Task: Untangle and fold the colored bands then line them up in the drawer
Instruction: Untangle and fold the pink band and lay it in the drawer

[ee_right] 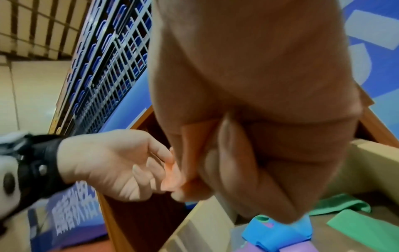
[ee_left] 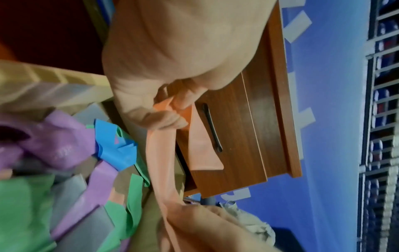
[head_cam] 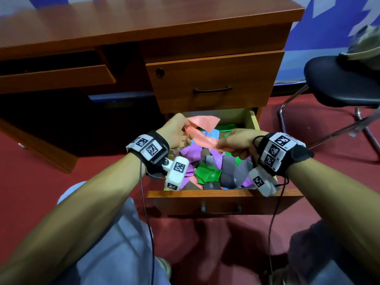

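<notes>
A salmon-orange band (head_cam: 200,130) stretches between both hands above the open lower drawer (head_cam: 224,197). My left hand (head_cam: 174,130) pinches its far-left end, and the band (ee_left: 162,150) hangs down from those fingers in the left wrist view. My right hand (head_cam: 238,144) grips the band's near end, the band (ee_right: 192,146) folded between thumb and fingers. Below lies a tangled heap of purple (head_cam: 191,152), green (head_cam: 207,174), grey (head_cam: 228,171) and blue (head_cam: 212,133) bands inside the drawer.
The shut upper drawer (head_cam: 211,81) with a dark handle sits right above the open one. A wooden desk top (head_cam: 123,23) spans the back. A black chair (head_cam: 345,83) stands on red carpet to the right. My knees frame the drawer front.
</notes>
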Motion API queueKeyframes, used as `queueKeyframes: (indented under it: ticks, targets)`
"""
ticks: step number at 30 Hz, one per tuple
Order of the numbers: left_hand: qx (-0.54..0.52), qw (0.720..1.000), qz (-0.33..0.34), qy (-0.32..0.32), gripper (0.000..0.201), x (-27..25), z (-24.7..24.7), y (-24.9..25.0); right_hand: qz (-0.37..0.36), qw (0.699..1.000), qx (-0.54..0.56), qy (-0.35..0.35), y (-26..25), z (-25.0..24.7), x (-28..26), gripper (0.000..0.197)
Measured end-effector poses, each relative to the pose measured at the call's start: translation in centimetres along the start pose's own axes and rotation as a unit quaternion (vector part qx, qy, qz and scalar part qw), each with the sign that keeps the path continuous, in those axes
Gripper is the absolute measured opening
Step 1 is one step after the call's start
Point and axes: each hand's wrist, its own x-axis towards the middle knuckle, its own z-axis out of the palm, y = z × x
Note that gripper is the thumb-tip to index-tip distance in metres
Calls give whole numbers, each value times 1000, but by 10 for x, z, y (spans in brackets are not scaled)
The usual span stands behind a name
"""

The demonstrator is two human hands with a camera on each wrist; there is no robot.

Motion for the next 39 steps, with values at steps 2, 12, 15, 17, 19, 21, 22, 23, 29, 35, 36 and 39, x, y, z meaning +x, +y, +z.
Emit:
queueKeyframes:
  ticks: [2, 12, 15, 17, 19, 21, 22, 23, 29, 35, 36, 39]
  targets:
    - [26, 1000, -4, -14, 15, 0, 3, -4, 11, 999, -13, -46, 0, 1, -2, 25]
    - [2, 997, 24, 70, 21, 3, 5, -8, -108, 956, 223, 160, -3, -28, 0, 18]
    - [85, 996, 10, 18, 15, -6, 14, -8, -172, 928, 271, 191, -6, -30, 0, 30]
    - [191, 976, 98, 21, 41, -4, 17, -10, -213, 935, 209, 191, -9, -29, -2, 33]
    - [309, 925, 221, 14, 83, -3, 16, -9, -254, 947, 107, 164, -12, -27, -5, 37]
    - [345, 885, 307, -50, 84, -5, 17, -9, -285, 950, 22, 127, -15, -27, -7, 44]
    - [329, 884, 320, -93, 80, -7, 18, -10, -296, 948, -4, 116, -16, -28, -9, 48]
    - [312, 886, 322, -120, 76, -9, 19, -10, -304, 946, -24, 113, -17, -29, -11, 51]
    - [312, 877, 349, -103, 35, -4, 20, -12, -309, 939, 20, 150, -14, -41, -15, 67]
    - [366, 855, 362, -59, 38, -10, 22, -14, -299, 931, 188, 96, -15, -35, -14, 51]
    - [376, 853, 355, -66, 46, -11, 22, -13, -300, 931, 183, 97, -16, -32, -14, 49]
    - [359, 862, 350, -71, 74, -17, 23, -12, -294, 932, 171, 124, -18, -26, -11, 55]
